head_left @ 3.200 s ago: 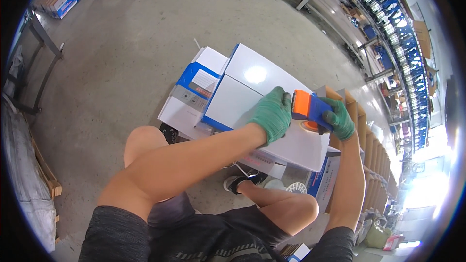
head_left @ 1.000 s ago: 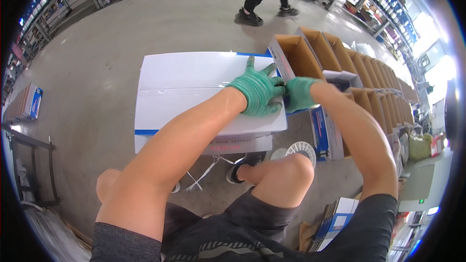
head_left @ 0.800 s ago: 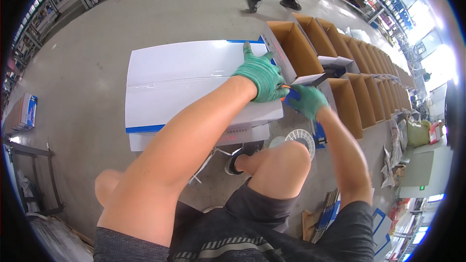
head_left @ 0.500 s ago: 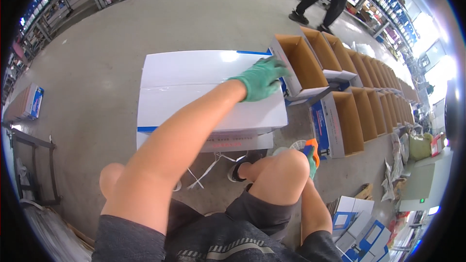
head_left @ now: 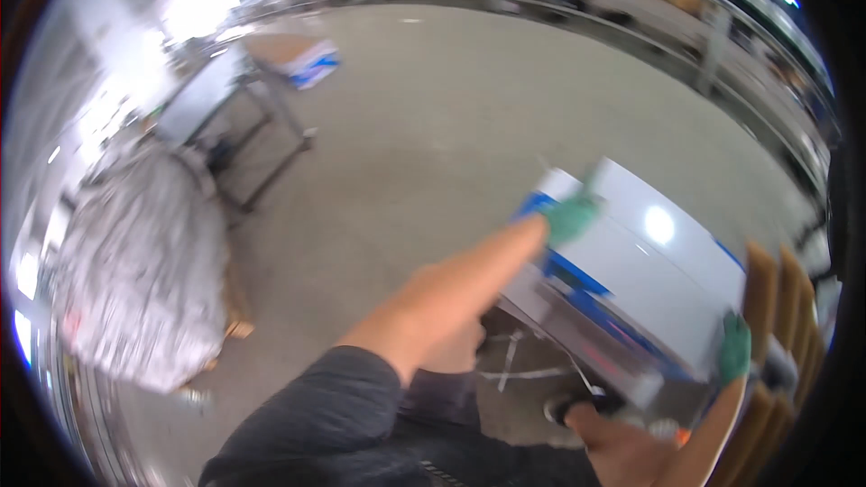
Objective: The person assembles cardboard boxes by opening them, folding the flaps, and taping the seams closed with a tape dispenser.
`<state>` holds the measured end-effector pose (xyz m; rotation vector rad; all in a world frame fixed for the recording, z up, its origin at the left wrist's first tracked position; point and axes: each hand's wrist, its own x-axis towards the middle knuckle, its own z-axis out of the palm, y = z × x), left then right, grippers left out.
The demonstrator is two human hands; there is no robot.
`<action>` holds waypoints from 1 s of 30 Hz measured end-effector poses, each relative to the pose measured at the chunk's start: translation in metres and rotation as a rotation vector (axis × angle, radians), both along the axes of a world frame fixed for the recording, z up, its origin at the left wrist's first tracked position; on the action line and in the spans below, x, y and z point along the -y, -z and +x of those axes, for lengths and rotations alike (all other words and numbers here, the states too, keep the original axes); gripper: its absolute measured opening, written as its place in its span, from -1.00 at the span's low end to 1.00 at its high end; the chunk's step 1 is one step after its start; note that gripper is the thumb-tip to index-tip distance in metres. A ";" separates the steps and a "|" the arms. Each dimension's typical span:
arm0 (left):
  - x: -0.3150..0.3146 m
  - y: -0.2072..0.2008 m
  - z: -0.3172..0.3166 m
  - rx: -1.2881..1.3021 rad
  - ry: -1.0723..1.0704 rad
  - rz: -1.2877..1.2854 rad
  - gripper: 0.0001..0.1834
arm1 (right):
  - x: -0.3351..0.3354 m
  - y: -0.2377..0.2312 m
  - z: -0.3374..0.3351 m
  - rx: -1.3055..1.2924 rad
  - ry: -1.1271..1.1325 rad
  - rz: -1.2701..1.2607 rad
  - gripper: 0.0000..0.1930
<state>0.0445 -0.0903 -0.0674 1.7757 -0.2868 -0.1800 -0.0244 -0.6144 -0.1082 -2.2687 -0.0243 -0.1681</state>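
A large white carton (head_left: 672, 261) with blue printed edges stands tilted across the right side of the view, its long flaps closed on top. My left hand (head_left: 572, 219), in a green glove, is at the carton's left end and touches it near a raised white flap (head_left: 560, 184); motion smears its fingers. At the opposite end, my gloved right hand (head_left: 735, 349) lies against the carton's side with its fingers stretched out. Something small and orange (head_left: 683, 436) shows low by my right knee, mostly hidden.
Open brown cartons (head_left: 762, 293) stand in rows close to my right hand. White strapping (head_left: 510, 361) lies on the floor near my feet. To the left are a large grey wrapped bundle (head_left: 149, 261) on a pallet, a metal-framed stand (head_left: 266, 135) and another carton (head_left: 316, 63).
My view has swung left. My left hand has gone from the carton's right end to its left end. My right hand has left the orange tool and come up to the carton's right end.
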 end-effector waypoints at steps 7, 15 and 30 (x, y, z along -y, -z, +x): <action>-0.013 -0.023 -0.021 -0.291 -0.152 -0.296 -0.02 | -0.030 -0.043 -0.004 -0.252 -0.008 0.041 -0.54; -0.107 -0.064 -0.027 -0.292 0.019 -0.749 0.19 | -0.070 -0.092 -0.042 -0.179 0.033 0.405 -0.24; -0.225 -0.044 -0.024 -0.720 -0.216 -0.614 -0.39 | -0.079 -0.029 0.041 0.143 -0.152 0.501 -0.55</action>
